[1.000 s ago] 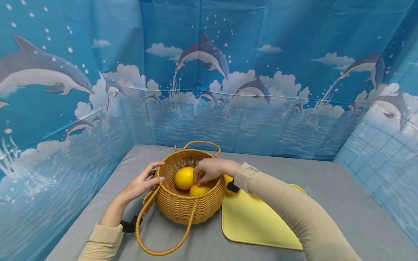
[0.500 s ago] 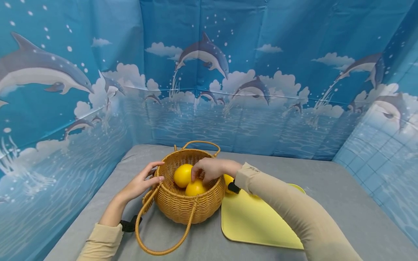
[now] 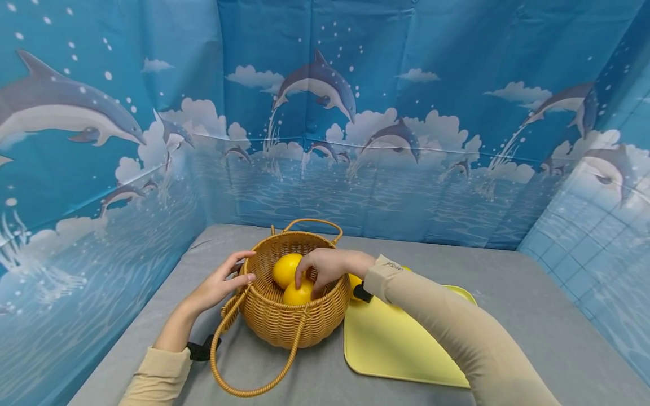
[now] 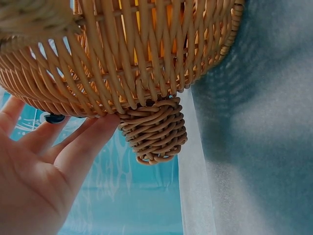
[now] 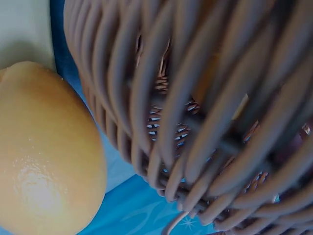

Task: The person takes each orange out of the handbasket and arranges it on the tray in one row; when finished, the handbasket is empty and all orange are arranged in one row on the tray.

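Observation:
A round wicker basket (image 3: 284, 330) stands on the grey surface with two lemons inside. The back lemon (image 3: 285, 268) lies against the near lemon (image 3: 295, 295). My right hand (image 3: 327, 269) reaches in over the basket's right rim, fingers bent down and holding the near lemon; its fingertips are partly hidden. On the left side my left hand (image 3: 218, 286) rests its spread, fairly straight fingers against the basket's rim and wall. In the left wrist view, the left hand (image 4: 49, 161) touches the wicker beside a small woven foot (image 4: 155, 131).
Right of the basket lies a yellow tray (image 3: 401, 349), partly under my right forearm. Another lemon (image 3: 355, 286) sits at the tray's back left, close to the basket. One basket handle (image 3: 254, 391) lies toward me; the other handle (image 3: 315, 221) stands at the back. A dolphin-print curtain (image 3: 325, 186) surrounds the surface.
Inside the basket, the near lemon has shifted left with my right hand's fingers. The back lemon has moved slightly. My left hand and the basket stay about where they were.

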{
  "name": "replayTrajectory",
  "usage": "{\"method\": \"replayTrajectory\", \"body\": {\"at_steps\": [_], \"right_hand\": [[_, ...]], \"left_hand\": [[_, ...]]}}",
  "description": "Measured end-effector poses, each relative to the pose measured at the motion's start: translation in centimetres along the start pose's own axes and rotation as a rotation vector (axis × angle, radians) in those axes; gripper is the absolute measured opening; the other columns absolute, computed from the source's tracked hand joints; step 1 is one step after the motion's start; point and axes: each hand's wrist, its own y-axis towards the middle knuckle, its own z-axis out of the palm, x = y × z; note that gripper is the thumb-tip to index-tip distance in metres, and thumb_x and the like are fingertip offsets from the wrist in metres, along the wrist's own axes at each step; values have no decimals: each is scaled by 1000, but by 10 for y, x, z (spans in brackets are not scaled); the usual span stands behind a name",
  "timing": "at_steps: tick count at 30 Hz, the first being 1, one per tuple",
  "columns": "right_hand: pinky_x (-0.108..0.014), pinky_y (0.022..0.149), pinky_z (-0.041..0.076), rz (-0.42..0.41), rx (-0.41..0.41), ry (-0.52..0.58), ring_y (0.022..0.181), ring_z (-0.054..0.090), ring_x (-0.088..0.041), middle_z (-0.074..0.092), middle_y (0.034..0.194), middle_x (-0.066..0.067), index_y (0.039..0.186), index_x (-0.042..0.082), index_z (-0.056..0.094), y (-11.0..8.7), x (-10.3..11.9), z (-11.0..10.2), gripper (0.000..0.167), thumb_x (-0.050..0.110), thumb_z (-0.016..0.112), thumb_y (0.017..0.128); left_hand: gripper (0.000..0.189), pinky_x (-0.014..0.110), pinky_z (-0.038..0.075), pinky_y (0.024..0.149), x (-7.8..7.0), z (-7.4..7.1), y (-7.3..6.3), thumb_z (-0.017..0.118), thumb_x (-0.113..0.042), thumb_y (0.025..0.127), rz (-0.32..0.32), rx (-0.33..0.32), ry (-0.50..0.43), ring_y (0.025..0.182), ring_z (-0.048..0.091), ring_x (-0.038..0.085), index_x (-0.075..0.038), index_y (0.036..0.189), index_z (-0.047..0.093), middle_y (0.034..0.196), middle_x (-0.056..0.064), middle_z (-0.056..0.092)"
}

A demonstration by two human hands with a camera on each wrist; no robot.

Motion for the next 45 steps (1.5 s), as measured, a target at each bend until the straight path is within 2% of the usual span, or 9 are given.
{"method": "replayTrajectory", "body": {"at_steps": [3, 7, 10, 14, 17, 23, 31, 39, 45], "right_hand": [[-22, 81, 45, 25, 17, -21, 94, 56, -14, 60, 103, 8, 99, 18, 66, 3, 1, 1, 30, 14, 81, 74], [-20, 67, 37, 44, 49, -76, 76, 45, -12, 59, 95, -3, 96, 17, 59, 7, 4, 3, 33, 13, 82, 73], [-22, 65, 34, 63, 64, -83, 74, 41, -13, 57, 95, -6, 99, 17, 57, 9, 5, 4, 36, 11, 81, 73], [-22, 82, 42, 100, 74, -67, 98, 52, -10, 58, 116, 2, 118, 22, 59, 9, 5, 4, 49, 8, 80, 75], [-27, 95, 40, 138, 106, -64, 118, 48, -12, 52, 131, 5, 130, 26, 55, 11, 4, 4, 60, 8, 77, 77], [-28, 96, 38, 168, 152, -45, 119, 44, -13, 47, 136, 3, 133, 28, 53, 14, 1, 5, 62, 9, 75, 79], [-27, 100, 35, 124, 174, -55, 123, 41, -13, 45, 137, 6, 135, 23, 50, 14, 0, 7, 62, 9, 75, 80], [-27, 98, 37, 96, 154, -140, 119, 45, -13, 48, 135, 4, 134, 21, 51, 14, 3, 9, 62, 9, 76, 78], [-25, 94, 39, 28, 134, -175, 111, 48, -12, 51, 128, 4, 128, 18, 53, 14, 2, 10, 58, 14, 79, 76]], "left_hand": [[51, 65, 29, 97, 0, 0, 0, 54, -29, 96, 0, 2, -3, 134, 19, 49, -17, 142, 35, 151, 16, 21], [50, 64, 29, 97, 0, 0, 0, 54, -29, 96, 0, 3, -5, 134, 19, 48, -19, 141, 35, 151, 15, 20], [51, 64, 30, 97, 0, 0, 1, 54, -29, 96, -2, 2, -8, 134, 19, 48, -18, 141, 35, 151, 15, 21], [51, 64, 29, 97, -1, 0, 1, 54, -30, 96, -6, -1, -9, 134, 19, 48, -18, 142, 35, 151, 15, 21], [51, 64, 30, 97, -1, -1, 1, 55, -30, 96, -7, 0, -11, 134, 19, 48, -18, 142, 35, 151, 15, 20], [51, 64, 30, 97, -1, -1, 1, 54, -29, 96, -5, 0, -16, 134, 19, 48, -18, 142, 35, 151, 15, 20], [51, 64, 30, 97, 0, 0, 1, 54, -29, 96, -7, 4, -16, 134, 19, 48, -18, 142, 35, 151, 15, 20], [51, 65, 30, 97, -1, 0, 0, 55, -29, 96, -8, 4, -14, 134, 18, 48, -18, 142, 35, 152, 16, 19], [51, 65, 29, 97, 0, 0, 0, 54, -29, 96, -11, 6, -16, 134, 18, 48, -18, 142, 35, 152, 16, 19]]}}
